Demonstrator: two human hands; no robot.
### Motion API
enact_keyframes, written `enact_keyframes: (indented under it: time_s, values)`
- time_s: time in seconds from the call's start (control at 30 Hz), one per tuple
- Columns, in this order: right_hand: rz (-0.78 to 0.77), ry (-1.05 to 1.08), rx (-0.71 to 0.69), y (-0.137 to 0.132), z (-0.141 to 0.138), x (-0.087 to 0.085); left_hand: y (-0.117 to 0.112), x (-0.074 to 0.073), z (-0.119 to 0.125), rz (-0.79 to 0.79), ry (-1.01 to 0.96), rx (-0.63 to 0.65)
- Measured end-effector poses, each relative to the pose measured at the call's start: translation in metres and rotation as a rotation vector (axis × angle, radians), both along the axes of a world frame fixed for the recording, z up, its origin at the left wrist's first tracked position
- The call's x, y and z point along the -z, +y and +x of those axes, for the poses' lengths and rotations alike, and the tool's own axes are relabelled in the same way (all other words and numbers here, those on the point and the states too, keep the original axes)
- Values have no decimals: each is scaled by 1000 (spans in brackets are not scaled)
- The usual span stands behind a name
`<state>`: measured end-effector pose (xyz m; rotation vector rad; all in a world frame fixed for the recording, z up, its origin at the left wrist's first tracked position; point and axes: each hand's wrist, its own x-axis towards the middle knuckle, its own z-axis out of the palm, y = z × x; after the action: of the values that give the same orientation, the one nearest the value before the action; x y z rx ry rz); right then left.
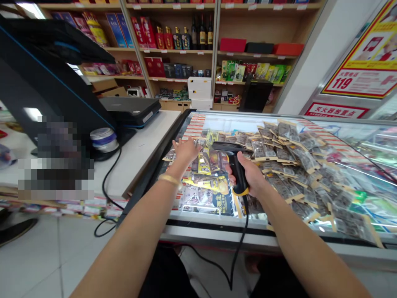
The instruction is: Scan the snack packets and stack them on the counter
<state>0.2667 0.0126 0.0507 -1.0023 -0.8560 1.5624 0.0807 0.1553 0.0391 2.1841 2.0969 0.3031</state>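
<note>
My right hand (250,174) is wrapped round the handle of a black barcode scanner (238,167) with yellow trim. The scanner's head points left, towards my other hand, and its cable hangs down over the counter's front edge. My left hand (187,151), a bangle at its wrist, reaches over the glass counter (217,223) with its fingers apart. Close to its fingertips lie small snack packets, among them yellow packets (204,161). Whether the fingers touch a packet, I cannot tell. Many dark packets with tan edges (291,165) are heaped to the right of the scanner.
On the left, a dark checkout terminal (58,70) and a flat black device (128,108) stand on a white counter (149,136), with a round tub (104,140) nearby. Stocked shelves (176,51) rise behind. A loose black cable (107,178) hangs off the counter's edge.
</note>
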Motion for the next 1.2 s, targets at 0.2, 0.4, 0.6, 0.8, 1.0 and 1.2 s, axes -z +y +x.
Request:
enact_keyframes:
  time_s: [0.2, 0.4, 0.6, 0.8, 1.0, 1.2]
  values:
    - [-11, -1, 0, -4, 5, 1, -10, -7, 3, 43, -139, -23]
    - [11, -57, -10, -9, 2, -4, -21, -15, 2, -101, -116, -35]
    - [0, -92, -9, -10, 0, -5, -25, -10, 3, -105, -28, -71]
    - [-17, -105, -8, -9, -2, -3, -19, -11, 2, -131, -80, -81]
    - [-5, -116, -13, -9, 0, -1, -20, -7, 2, -112, -123, -6]
    - [7, -126, 15, -8, 0, 4, -13, -2, -2, -103, -173, 5]
